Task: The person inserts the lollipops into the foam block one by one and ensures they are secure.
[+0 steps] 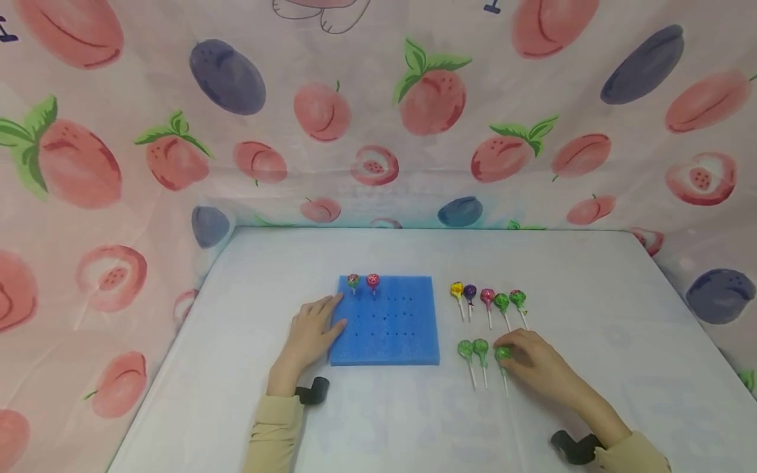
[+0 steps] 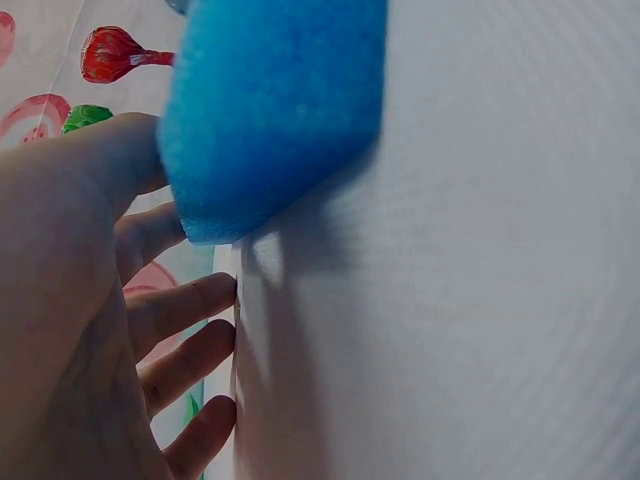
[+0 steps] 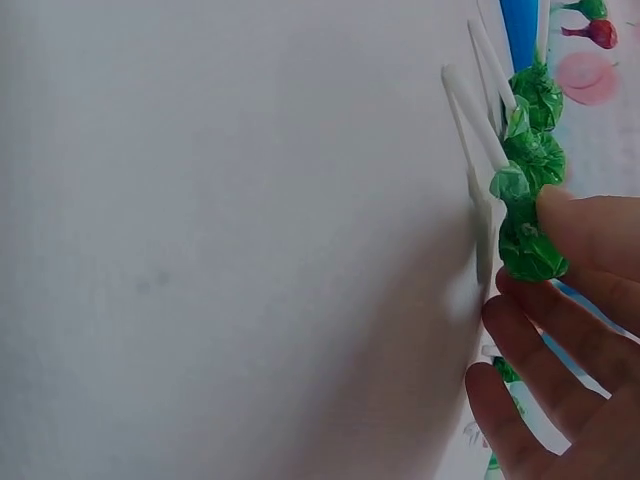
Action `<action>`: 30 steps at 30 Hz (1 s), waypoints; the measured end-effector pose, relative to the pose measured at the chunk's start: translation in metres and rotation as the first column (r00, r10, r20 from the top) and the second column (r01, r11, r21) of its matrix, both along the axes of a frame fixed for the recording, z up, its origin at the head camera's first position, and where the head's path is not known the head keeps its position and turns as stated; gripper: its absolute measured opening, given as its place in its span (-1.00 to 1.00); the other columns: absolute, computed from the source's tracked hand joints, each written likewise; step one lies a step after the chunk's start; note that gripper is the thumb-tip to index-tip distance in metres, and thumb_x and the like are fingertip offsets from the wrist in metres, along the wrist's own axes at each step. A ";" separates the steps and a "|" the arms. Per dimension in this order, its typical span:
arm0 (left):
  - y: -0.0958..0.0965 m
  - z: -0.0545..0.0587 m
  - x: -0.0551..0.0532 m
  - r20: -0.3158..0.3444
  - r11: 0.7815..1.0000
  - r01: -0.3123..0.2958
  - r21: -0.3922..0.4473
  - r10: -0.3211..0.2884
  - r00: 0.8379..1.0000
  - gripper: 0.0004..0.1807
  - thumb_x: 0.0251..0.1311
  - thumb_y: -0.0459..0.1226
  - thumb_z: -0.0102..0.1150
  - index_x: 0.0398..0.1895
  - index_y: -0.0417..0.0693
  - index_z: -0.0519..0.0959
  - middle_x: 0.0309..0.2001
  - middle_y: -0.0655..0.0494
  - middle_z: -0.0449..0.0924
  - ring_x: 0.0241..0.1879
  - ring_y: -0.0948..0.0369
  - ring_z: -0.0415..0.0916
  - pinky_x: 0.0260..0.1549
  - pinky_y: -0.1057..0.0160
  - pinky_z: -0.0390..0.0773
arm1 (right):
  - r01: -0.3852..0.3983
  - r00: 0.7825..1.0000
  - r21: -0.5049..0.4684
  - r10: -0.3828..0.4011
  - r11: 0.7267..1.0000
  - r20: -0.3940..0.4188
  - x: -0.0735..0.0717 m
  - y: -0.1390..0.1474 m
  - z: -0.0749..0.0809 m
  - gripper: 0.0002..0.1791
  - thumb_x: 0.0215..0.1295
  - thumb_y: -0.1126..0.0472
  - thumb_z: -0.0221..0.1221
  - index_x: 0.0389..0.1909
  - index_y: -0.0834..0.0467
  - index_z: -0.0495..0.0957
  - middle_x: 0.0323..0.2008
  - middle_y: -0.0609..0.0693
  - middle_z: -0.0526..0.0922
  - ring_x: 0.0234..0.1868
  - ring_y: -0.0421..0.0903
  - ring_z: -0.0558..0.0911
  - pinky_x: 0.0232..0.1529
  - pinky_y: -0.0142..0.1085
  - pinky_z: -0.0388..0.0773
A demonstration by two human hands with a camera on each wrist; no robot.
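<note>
My left hand (image 1: 309, 334) rests with spread fingers against the left edge of a blue foam board (image 1: 387, 351) that has rows of small holes. Its thumb and index finger touch the foam's side (image 2: 275, 110) in the left wrist view. Two wrapped lollipops, one green and red (image 1: 353, 280) and one pink-red (image 1: 372, 280), stand upright in the board's back left. On the right, my right hand (image 1: 539, 362) pinches the wrapped head of a green lollipop (image 3: 532, 245) between thumb and index finger, its white stick pointing toward me. The other fingers are spread at the tabletop.
Two more green lollipops (image 1: 481, 348) lie just left of my right hand. Behind them is a row of several lollipops: yellow (image 1: 457, 290), purple (image 1: 470, 292), pink (image 1: 487, 297) and green (image 1: 518, 299). A fruit-patterned cloth (image 1: 378, 118) hangs behind the white table (image 1: 284, 263).
</note>
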State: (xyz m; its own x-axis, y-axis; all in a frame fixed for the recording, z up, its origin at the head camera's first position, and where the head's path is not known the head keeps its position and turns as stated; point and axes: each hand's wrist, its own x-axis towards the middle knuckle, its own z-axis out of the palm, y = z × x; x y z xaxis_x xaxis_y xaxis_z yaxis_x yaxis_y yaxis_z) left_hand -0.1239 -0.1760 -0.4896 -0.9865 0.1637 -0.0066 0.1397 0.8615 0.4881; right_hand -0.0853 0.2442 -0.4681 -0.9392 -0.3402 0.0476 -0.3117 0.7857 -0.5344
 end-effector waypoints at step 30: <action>0.001 0.000 0.000 -0.003 1.000 -0.004 0.011 0.004 1.000 -0.35 0.38 0.02 -0.02 0.47 0.10 0.17 0.43 -0.07 0.23 0.38 -0.09 0.15 0.29 -0.21 0.21 | 0.036 0.995 -0.082 -0.043 0.996 -0.088 0.002 0.001 0.030 -0.68 0.11 0.35 0.32 -0.09 0.11 0.60 -0.17 -0.09 0.68 -0.17 -0.01 0.65 -0.15 -0.25 0.63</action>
State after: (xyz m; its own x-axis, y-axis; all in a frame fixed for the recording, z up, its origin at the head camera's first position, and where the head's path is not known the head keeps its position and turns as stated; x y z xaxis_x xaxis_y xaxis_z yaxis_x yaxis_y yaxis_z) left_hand -0.1238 -0.1755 -0.4898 -0.9871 0.1601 -0.0015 0.1382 0.8567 0.4970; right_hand -0.0838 0.2454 -0.4377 -0.9425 -0.2950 0.1573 -0.3307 0.7542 -0.5673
